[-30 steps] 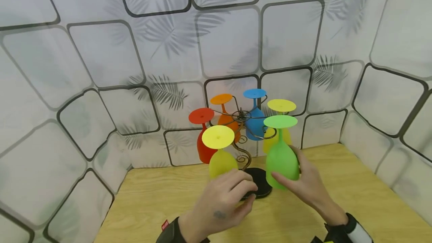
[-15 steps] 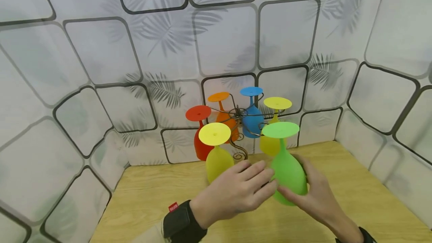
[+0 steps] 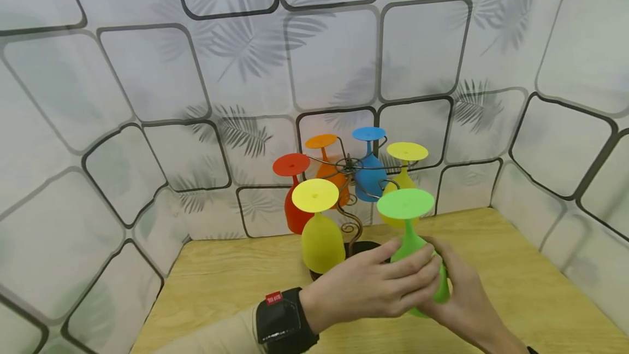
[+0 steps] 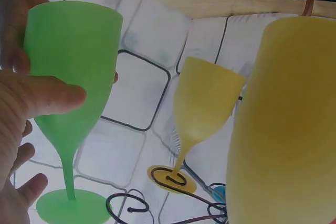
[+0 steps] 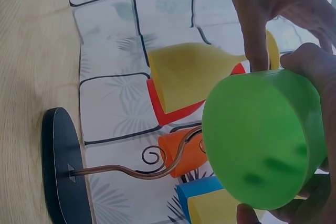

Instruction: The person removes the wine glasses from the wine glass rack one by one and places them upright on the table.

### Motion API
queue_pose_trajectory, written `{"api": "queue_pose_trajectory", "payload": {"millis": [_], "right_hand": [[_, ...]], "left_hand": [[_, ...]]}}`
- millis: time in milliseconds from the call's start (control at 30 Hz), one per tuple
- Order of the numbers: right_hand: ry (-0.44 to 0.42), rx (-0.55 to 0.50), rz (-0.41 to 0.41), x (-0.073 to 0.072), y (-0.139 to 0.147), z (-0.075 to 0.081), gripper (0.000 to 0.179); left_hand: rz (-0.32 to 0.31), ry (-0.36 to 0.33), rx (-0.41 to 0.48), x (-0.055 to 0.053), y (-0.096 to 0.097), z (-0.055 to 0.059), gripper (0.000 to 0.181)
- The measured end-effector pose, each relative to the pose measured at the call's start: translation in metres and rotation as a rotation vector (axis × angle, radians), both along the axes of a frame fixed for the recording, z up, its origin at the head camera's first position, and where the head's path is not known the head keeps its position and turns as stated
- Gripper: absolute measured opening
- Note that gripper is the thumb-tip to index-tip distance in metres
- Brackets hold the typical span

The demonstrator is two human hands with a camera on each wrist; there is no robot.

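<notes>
A green plastic goblet (image 3: 405,204), upside down and tilted, stands off the rack toward the person in the head view. My right hand (image 3: 464,294) grips its bowl from the right, with thumb and fingers on opposite sides (image 5: 310,72). From the left, my left hand (image 3: 378,283) curls over the near side of the same bowl, its thumb (image 4: 52,95) lying across it in the left wrist view. Parts of the bowl are hidden behind the fingers. Just left of the hands hangs a yellow goblet (image 3: 321,242), foot uppermost.
A curled wire rack (image 3: 350,165) on a round black base (image 5: 62,166) holds upturned red (image 3: 295,213), orange (image 3: 321,141), blue (image 3: 369,176) and yellow (image 3: 407,151) goblets. The wooden table (image 3: 236,283) meets patterned wall cloth (image 3: 260,152) behind.
My right hand has drawn the green goblet from the rack, down and toward the person. The left hand has moved right, from near the yellow goblet onto the green one.
</notes>
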State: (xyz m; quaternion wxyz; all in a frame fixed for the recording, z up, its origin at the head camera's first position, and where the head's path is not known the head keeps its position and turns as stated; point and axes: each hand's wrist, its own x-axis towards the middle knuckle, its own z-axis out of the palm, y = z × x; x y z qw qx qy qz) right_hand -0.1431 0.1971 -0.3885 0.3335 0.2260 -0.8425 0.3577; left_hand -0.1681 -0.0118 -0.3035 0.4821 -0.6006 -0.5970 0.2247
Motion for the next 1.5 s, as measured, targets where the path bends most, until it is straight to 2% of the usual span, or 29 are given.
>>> {"api": "queue_pose_trajectory", "payload": {"millis": [167,300,533,700,833,1233,1500], "right_hand": [[0.055,0.01,0.031,0.004,-0.003,-0.001,0.092],[0.091,0.012,0.061,0.004,-0.007,-0.001,0.092],[0.062,0.008,0.111,0.003,-0.011,0.002,0.097],[0.03,0.017,0.106,0.005,-0.011,-0.001,0.101],[0.047,0.029,0.086,0.005,-0.01,-0.002,0.103],[0.039,-0.003,0.107,0.008,-0.013,-0.004,0.103],[-0.041,-0.043,0.149,0.012,-0.014,-0.002,0.1]], "left_hand": [[0.042,0.014,-0.017,0.008,-0.006,0.018,0.036],[0.05,0.012,-0.038,0.012,-0.011,0.025,0.033],[0.067,0.003,-0.06,0.013,-0.011,0.021,0.033],[0.059,-0.002,-0.054,0.013,-0.013,0.017,0.033],[0.06,-0.01,-0.057,0.014,-0.013,0.015,0.033],[0.043,-0.036,-0.021,0.016,-0.016,0.016,0.028],[0.017,-0.07,0.012,0.016,-0.019,0.017,0.025]]}}
